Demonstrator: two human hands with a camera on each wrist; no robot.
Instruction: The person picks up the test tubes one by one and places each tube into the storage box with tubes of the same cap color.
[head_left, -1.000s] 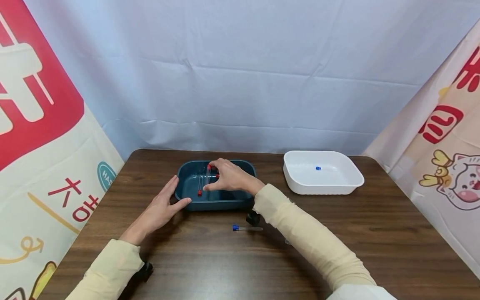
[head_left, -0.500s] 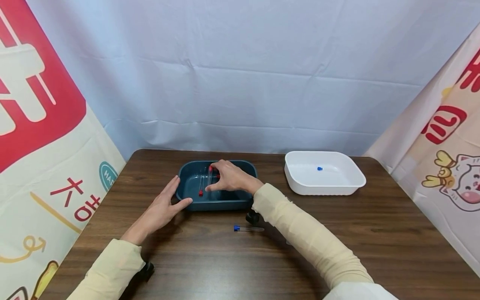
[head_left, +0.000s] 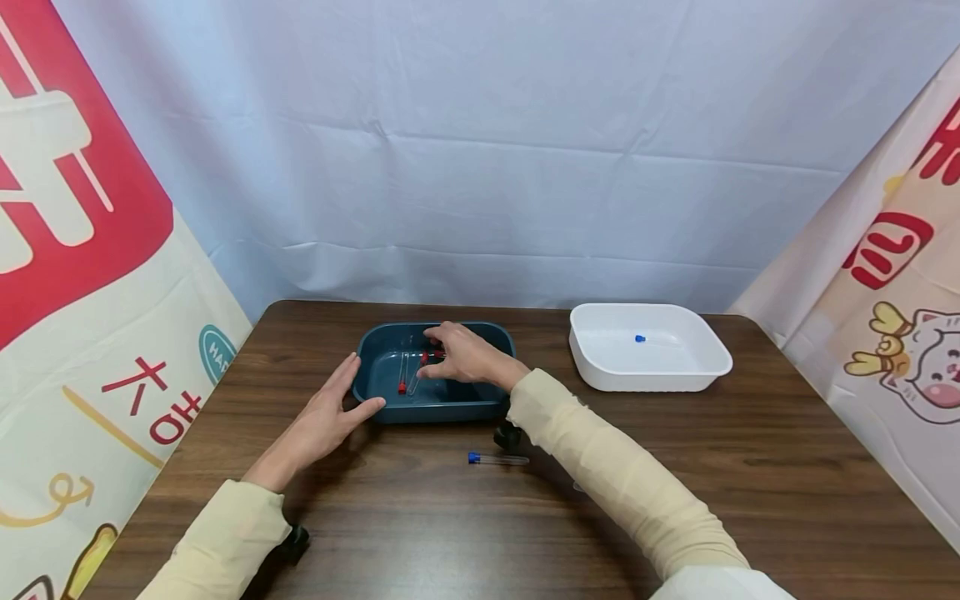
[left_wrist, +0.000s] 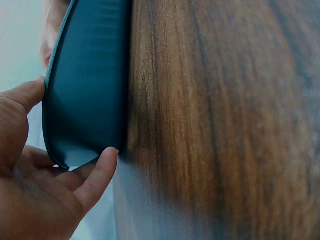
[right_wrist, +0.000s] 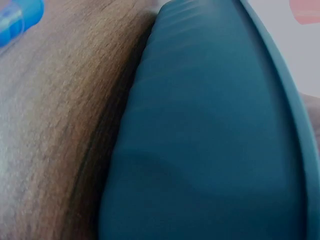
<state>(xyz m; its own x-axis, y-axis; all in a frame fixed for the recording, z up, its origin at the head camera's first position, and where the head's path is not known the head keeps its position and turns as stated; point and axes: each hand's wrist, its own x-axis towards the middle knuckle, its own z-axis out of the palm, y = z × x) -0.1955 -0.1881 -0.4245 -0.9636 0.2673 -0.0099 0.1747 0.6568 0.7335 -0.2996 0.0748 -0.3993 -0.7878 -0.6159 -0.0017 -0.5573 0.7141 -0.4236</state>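
A dark teal tray (head_left: 438, 412) stands at the back of the table. My left hand (head_left: 322, 421) touches its left end, thumb and fingers spread; in the left wrist view, the thumb of this hand (left_wrist: 45, 195) is at the rim. Over the tray is my right hand (head_left: 471, 357), thumb and fingers apart. A red-capped tube (head_left: 418, 375) lies slanted inside, partly beneath the thumb. To its left lies another red-capped tube (head_left: 403, 373). One more red cap (head_left: 438, 355) shows by the right fingers, its tube hidden. The right wrist view shows the tray's outer wall (right_wrist: 210, 130).
A blue-capped tube (head_left: 498, 458) lies on the wooden table (head_left: 420, 533) in front of the tray. At the back right, a white tray (head_left: 652, 381) holds a blue-capped tube (head_left: 641, 339). A small clear piece (head_left: 577, 487) shows beside the right forearm.
The red-capped tube between my right thumb and fingers has been let go. Its cap has dropped nearer, and it lies slanted in the teal tray. My left hand stays put.
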